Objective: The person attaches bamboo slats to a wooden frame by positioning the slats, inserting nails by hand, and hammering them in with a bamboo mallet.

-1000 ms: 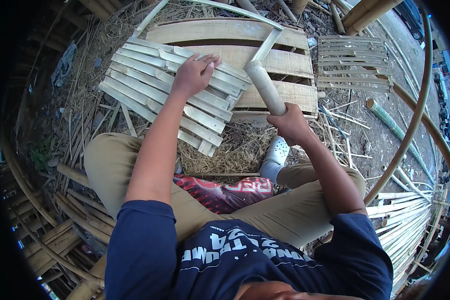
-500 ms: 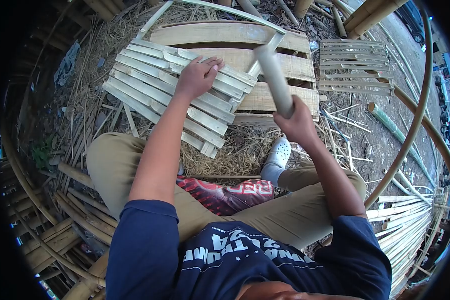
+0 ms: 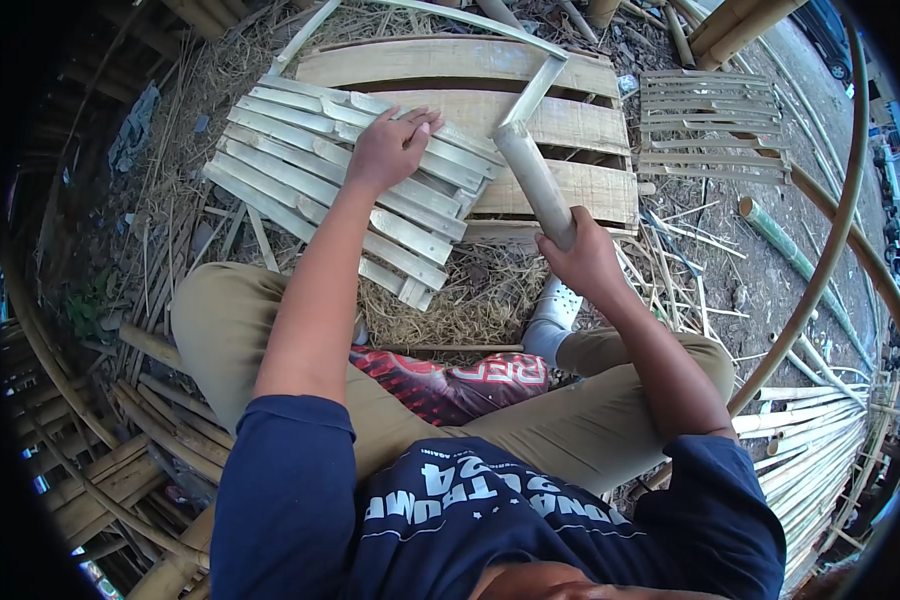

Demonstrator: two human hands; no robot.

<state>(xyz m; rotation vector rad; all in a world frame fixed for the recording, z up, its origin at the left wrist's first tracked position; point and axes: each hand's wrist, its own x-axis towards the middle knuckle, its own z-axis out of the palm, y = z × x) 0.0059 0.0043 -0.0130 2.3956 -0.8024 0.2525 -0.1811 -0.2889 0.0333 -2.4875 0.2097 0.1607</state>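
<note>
Beside the slatted panel (image 3: pixel 295 158), the right hand (image 3: pixel 585 255) clasps a bamboo tube (image 3: pixel 535 182); a skewed knock could bruise the left hand (image 3: pixel 388 152), unclenched atop the panel.

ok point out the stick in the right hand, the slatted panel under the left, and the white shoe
Stick (image 3: pixel 536 185): head view, midway along its visible length.
Slatted panel (image 3: pixel 298 152): head view, on one of its slats.
White shoe (image 3: pixel 560 303): head view, on its holed top.
</note>
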